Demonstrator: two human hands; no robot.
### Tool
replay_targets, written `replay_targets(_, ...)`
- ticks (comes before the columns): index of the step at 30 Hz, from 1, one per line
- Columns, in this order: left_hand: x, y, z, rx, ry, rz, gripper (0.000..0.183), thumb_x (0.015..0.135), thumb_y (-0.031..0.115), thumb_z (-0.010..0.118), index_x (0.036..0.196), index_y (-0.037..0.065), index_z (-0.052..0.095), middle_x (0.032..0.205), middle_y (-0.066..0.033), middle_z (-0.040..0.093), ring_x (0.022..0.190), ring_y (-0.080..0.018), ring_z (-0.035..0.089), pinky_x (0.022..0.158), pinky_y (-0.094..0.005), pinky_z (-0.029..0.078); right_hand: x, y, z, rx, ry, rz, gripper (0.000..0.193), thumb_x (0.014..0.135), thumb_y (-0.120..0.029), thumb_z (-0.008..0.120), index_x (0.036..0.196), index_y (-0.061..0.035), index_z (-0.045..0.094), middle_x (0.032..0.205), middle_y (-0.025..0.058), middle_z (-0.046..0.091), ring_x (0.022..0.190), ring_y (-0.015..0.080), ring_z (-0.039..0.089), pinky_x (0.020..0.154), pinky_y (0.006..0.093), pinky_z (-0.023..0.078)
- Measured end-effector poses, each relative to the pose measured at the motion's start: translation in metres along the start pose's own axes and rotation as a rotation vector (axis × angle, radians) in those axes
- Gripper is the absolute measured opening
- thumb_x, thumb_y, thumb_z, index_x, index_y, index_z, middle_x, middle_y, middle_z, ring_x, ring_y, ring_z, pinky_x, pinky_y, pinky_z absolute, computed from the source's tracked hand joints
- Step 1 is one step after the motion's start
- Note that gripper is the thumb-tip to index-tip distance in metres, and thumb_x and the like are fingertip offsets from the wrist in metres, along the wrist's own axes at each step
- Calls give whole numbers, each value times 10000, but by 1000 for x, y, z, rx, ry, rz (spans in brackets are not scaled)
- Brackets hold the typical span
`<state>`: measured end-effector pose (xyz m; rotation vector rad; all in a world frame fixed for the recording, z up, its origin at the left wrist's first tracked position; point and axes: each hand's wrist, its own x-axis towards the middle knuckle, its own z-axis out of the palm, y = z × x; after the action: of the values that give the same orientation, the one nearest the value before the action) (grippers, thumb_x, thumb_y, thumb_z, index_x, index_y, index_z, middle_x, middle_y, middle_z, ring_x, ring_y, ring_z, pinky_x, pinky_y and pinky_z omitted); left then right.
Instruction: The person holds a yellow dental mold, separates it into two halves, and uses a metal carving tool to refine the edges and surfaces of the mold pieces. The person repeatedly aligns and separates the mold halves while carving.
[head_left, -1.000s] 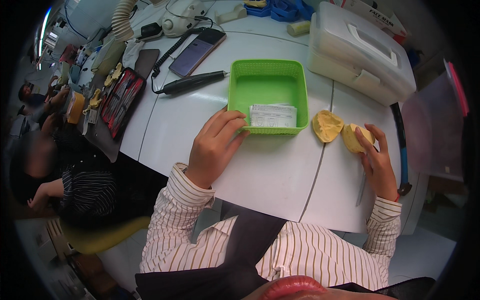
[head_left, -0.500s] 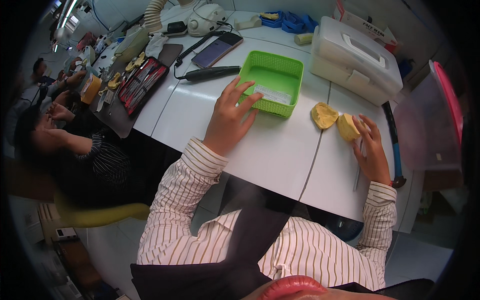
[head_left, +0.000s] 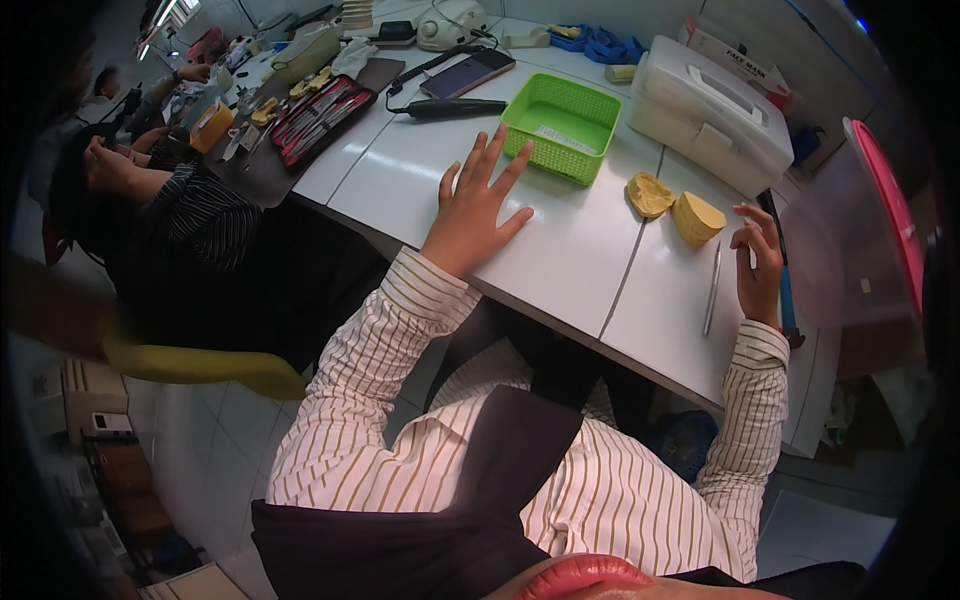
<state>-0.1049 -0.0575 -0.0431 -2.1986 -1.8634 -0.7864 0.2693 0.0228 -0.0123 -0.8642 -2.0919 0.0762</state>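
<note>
My left hand [head_left: 478,212] is open, fingers spread, at the near left corner of a green plastic basket [head_left: 598,158]. A white label lies in the basket. Whether my fingertips touch its wall, I cannot tell. To the right of the basket, two yellow plaster dental casts sit side by side: a flatter one [head_left: 650,195] and a thicker one [head_left: 698,219] with a smooth flat face. My right hand [head_left: 759,262] hovers just right of the thicker cast, fingers loosely bent and apart, holding nothing. A thin metal instrument [head_left: 713,290] lies on the table between that cast and my right wrist.
Behind the basket are a black handpiece [head_left: 455,107] and a phone [head_left: 470,75]. A clear toolbox [head_left: 710,115] stands at the back right. A blue-handled hammer [head_left: 787,290] lies by the right edge. Left, an instrument case [head_left: 322,122] lies open near a seated person [head_left: 210,215].
My right hand has let go of the thicker cast and drawn away to its right. My left hand has come back off the basket and spread its fingers. The view has shifted.
</note>
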Motion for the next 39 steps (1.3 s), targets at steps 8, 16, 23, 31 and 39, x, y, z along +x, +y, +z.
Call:
replay_targets(8, -26, -16, 6, 210, -193, -172, 720, 920, 585, 376, 1476, 136, 288, 1541, -99, 262, 1427, -194, 232, 1111, -573, 127, -4, -3, 1, 164, -19, 30, 95, 771, 120, 453, 793, 28, 468, 1049, 103, 545, 740, 137, 480, 653, 269, 427)
replay_targets(16, -29, -22, 8, 199, -177, -155, 712, 925, 581, 362, 1466, 123, 304, 1539, -110, 259, 1426, -208, 233, 1108, -581, 146, -10, -3, 3, 207, -23, 74, 86, 836, -17, 377, 861, 16, 452, 1020, 123, 523, 774, 161, 445, 718, 274, 404)
replay_targets(23, -29, -23, 9, 196, -170, -143, 702, 929, 572, 360, 1462, 118, 312, 1539, -107, 261, 1427, -207, 231, 1106, -580, 158, -13, -8, 4, 214, 42, 117, 102, 869, -38, 346, 887, -11, 443, 994, 127, 510, 905, 186, 485, 808, 273, 381)
replay_targets(31, -32, -25, 8, 187, -185, -148, 698, 932, 568, 354, 1471, 128, 295, 1545, -100, 250, 1431, -197, 220, 1118, -564, 133, -16, -9, 8, 216, 92, 220, 228, 1028, -233, 330, 958, -64, 466, 1006, 84, 540, 986, 170, 521, 846, 311, 420)
replay_targets(39, -32, -26, 10, 204, -181, -140, 699, 932, 571, 356, 1472, 132, 292, 1544, -98, 252, 1430, -198, 223, 1121, -560, 127, -18, -10, 12, 163, 158, 265, 125, 979, -167, 527, 962, -44, 531, 891, 50, 583, 848, 124, 584, 758, 268, 468)
